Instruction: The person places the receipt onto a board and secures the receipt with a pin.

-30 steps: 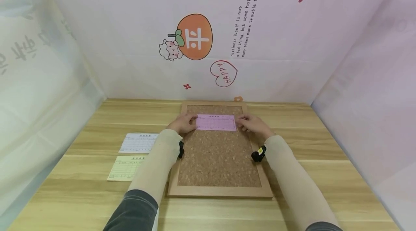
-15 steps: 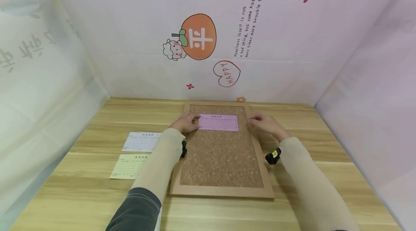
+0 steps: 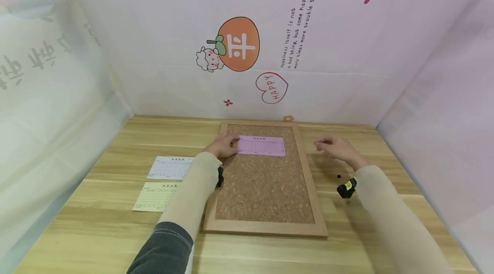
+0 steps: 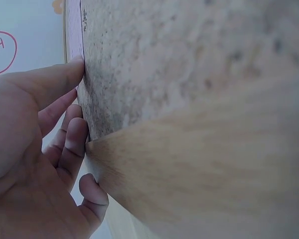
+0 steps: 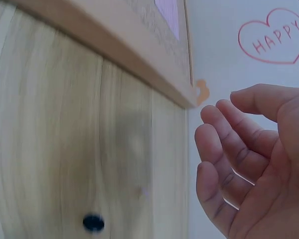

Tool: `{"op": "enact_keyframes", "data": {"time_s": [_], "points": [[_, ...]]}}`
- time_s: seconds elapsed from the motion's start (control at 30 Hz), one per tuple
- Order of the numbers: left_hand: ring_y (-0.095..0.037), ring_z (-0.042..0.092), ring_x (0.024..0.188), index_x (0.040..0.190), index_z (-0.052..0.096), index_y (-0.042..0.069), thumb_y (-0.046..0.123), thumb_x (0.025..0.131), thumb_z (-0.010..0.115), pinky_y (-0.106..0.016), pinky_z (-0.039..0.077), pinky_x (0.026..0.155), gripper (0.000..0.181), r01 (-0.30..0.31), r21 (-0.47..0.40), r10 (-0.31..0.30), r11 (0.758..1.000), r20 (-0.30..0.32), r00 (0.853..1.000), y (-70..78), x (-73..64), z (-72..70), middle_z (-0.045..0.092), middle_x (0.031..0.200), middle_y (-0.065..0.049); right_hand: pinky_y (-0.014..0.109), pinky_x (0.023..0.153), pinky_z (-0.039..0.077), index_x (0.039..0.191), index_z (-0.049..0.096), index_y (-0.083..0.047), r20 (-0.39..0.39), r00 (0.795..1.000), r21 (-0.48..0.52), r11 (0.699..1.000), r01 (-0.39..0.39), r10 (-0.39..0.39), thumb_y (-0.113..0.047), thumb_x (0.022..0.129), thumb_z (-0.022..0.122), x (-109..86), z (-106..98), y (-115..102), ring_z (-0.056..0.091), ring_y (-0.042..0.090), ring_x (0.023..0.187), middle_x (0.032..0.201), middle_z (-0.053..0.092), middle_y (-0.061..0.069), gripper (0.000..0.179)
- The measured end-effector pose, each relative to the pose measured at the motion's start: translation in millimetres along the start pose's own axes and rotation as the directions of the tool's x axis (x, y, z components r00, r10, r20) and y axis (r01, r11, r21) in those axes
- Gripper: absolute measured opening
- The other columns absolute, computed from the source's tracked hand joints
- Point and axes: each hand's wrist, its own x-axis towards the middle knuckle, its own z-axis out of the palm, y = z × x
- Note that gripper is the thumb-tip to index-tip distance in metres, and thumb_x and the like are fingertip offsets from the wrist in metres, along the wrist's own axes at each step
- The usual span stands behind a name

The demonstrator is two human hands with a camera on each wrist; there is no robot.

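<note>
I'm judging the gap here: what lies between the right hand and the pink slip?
From the right hand to the pink slip, the head view shows a strip of table, then the wooden frame, then a narrow band of cork.

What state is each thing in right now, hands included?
Corkboard: flat on the table
Pink form slip: flat on the corkboard's upper part
White form slip: flat on the table, partly hidden
Yellow form slip: flat on the table, partly hidden
Left hand: touching the pink form slip's left edge
Right hand: empty, loosely curled
Black disc: seemingly on the table
</note>
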Motion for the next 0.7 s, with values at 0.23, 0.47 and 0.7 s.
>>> {"op": "enact_keyframes", "data": {"time_s": [0.23,0.47,0.7], "points": [[-0.032,0.027,0.145,0.152,0.043,0.008,0.023,0.102,0.059,-0.046,0.023,0.117,0.055,-0.001,0.001,0.001,1.000,-0.002,1.000,-0.2,3.0,2.0,0.030,0.159,-0.016,0.050,0.087,0.052,0.140,0.046,0.011,-0.039,0.999,-0.068,0.998,-0.017,0.014,-0.033,0.107,0.049,-11.1,-12,18,0.061,0.041,0.107,0.124,0.059,0.030,0.055],[-0.032,0.029,0.144,0.152,0.043,0.008,0.022,0.101,0.060,-0.046,0.025,0.116,0.055,0.002,-0.015,-0.002,1.000,-0.009,1.000,-0.1,2.4,2.5,0.031,0.158,-0.016,0.050,0.085,0.052,0.129,0.056,0.014,-0.089,0.996,-0.140,0.990,-0.030,0.018,-0.028,0.106,0.052,-20.9,-15,31,0.061,0.037,0.103,0.114,0.064,0.026,0.048],[-0.032,0.030,0.143,0.152,0.043,0.008,0.022,0.101,0.060,-0.046,0.026,0.116,0.055,0.005,-0.018,-0.005,1.000,-0.008,1.000,-1.3,2.1,2.4,0.032,0.158,-0.016,0.049,0.088,0.051,0.128,0.056,0.014,-0.081,0.995,-0.100,0.993,-0.070,0.061,-0.025,0.106,0.051,-26.8,-13,51,0.063,0.034,0.101,0.112,0.066,0.024,0.045]]}}
